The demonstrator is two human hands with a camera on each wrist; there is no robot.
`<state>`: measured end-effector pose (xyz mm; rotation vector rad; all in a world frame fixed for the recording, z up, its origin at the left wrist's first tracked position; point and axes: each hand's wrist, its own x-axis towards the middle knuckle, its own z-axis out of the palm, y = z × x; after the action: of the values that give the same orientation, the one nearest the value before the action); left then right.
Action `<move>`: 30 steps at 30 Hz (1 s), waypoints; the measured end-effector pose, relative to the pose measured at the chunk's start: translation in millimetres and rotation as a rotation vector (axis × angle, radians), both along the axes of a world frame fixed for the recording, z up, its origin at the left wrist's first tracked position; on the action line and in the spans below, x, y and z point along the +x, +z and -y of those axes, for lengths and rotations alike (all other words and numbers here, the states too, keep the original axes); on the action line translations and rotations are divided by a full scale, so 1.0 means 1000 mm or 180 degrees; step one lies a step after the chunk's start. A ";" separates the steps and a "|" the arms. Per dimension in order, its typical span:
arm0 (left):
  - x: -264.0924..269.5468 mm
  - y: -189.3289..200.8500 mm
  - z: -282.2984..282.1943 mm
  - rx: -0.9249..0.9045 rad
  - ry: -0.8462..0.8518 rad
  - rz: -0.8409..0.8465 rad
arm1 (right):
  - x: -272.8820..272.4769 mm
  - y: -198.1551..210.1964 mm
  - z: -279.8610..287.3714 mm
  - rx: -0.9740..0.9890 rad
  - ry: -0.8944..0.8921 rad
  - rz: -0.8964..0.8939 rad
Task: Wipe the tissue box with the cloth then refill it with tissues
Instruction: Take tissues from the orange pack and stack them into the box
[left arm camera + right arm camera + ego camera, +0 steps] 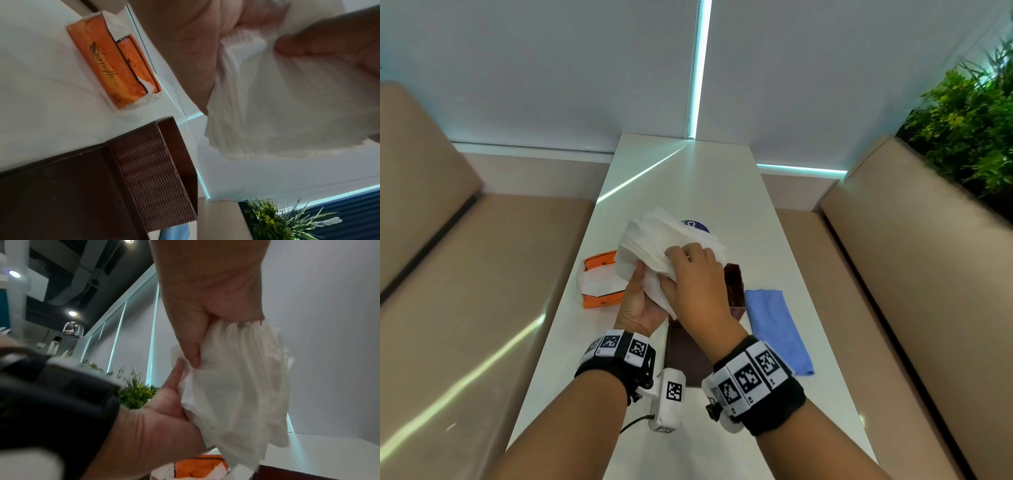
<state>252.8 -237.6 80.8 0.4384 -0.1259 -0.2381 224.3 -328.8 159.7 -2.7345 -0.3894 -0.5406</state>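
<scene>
A thick stack of white tissues [654,236] [267,105] [236,386] is held up above the table by both hands. My left hand [643,287] [160,418] grips its lower end from underneath, thumb against the paper. My right hand [681,270] [205,313] pinches the stack from above. Below and to the right stands the open brown woven tissue box [734,287] [152,170], its dark lid [685,353] [51,194] lying flat in front. The blue cloth [774,325] lies folded on the table right of the box.
A torn-open orange tissue pack [599,281] [115,65] [199,465] lies left of the hands. A blue round sticker [697,226] shows behind the tissues. The narrow white table [688,171] runs between two beige benches [482,257]; a green plant [969,120] stands at the right.
</scene>
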 end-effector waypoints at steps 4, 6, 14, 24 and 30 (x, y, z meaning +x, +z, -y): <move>-0.004 -0.007 -0.003 -0.0003 0.0091 -0.0090 | 0.005 0.017 0.015 0.0781 0.0400 -0.1141; -0.006 -0.010 -0.005 -0.0020 0.0104 -0.0071 | 0.008 0.025 0.021 0.0875 0.0456 -0.1261; -0.009 0.002 -0.002 0.0054 0.0037 -0.0009 | 0.032 0.023 0.033 0.0644 0.0373 -0.1588; 0.001 0.015 0.010 0.0089 0.0056 -0.0554 | 0.034 -0.006 0.031 0.0774 0.0408 -0.1761; 0.000 0.010 0.010 -0.0083 0.0457 -0.0762 | 0.034 -0.010 0.046 0.2570 0.0246 -0.2006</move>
<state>253.2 -247.9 91.1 0.3881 0.1366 -0.1459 258.8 -375.1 150.0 -1.9424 -0.0756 0.1818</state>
